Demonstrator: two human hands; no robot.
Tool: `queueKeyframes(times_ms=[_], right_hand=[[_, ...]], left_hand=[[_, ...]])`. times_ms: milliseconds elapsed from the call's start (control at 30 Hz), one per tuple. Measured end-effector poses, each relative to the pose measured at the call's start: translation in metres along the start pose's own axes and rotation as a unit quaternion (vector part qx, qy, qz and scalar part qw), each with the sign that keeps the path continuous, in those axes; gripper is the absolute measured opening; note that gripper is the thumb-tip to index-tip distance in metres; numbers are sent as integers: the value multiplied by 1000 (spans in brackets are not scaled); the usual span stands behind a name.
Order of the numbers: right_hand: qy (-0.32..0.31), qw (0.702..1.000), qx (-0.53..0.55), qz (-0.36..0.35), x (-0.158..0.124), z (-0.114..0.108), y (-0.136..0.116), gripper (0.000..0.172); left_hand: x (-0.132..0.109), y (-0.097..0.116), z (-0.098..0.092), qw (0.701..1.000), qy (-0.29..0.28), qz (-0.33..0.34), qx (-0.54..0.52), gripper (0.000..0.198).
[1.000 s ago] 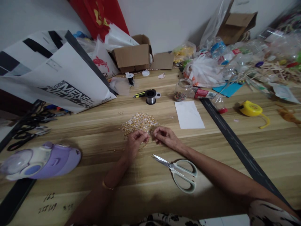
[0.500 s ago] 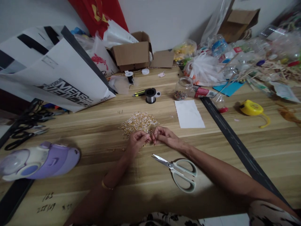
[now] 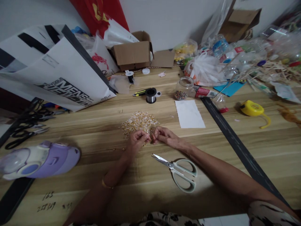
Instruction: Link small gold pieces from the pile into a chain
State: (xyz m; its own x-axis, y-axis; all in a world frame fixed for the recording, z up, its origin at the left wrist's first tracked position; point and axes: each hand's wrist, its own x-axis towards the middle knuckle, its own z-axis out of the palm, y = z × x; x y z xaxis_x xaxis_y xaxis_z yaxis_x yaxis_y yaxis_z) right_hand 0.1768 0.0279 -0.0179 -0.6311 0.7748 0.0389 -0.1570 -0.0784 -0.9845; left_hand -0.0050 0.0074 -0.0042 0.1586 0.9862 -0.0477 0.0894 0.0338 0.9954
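Observation:
A heap of small gold and silver beads or pins (image 3: 139, 121) lies on the wooden table (image 3: 258, 147). My left hand (image 3: 137, 142) and my right hand (image 3: 164, 137) meet fingertip to fingertip at the heap's near edge, both pinched on a tiny gold piece too small to make out. White-handled scissors (image 3: 179, 170) lie just in front of my right wrist, blades pointing left. A gold bangle sits on my left wrist.
A spool of fine wire (image 3: 150, 95), a bead jar (image 3: 182, 88) and a white paper slip (image 3: 189, 114) lie beyond the heap. A purple device (image 3: 39, 158) sits at left, a yellow tape measure (image 3: 252, 108) at right. Bags, boxes and bottles crowd the back.
My two hands have drawn together until the fingertips touch. The view shifted slightly; nothing else on the table moved.

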Motion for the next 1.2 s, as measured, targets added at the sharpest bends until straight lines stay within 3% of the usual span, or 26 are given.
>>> queueKeyframes(times_ms=[300,500,700,900,1200], right_hand=[[19,999,21,22,0,0,0,30],[58,996,62,24,1,1,2,24],[92,992,87,1,3,1,6,20],[75,989,127,20,3,1,6,21],[49,997,56,25,2,8,4,22]], left_hand=[[0,0,1,1000,22,-17,9,21],[1,-3,2,998,32,54,-11,23],[2,-7,2,998,31,51,12,21],[4,-11,2,995,21,94,36,19],[2,-15,4,991,22,122,56,19]])
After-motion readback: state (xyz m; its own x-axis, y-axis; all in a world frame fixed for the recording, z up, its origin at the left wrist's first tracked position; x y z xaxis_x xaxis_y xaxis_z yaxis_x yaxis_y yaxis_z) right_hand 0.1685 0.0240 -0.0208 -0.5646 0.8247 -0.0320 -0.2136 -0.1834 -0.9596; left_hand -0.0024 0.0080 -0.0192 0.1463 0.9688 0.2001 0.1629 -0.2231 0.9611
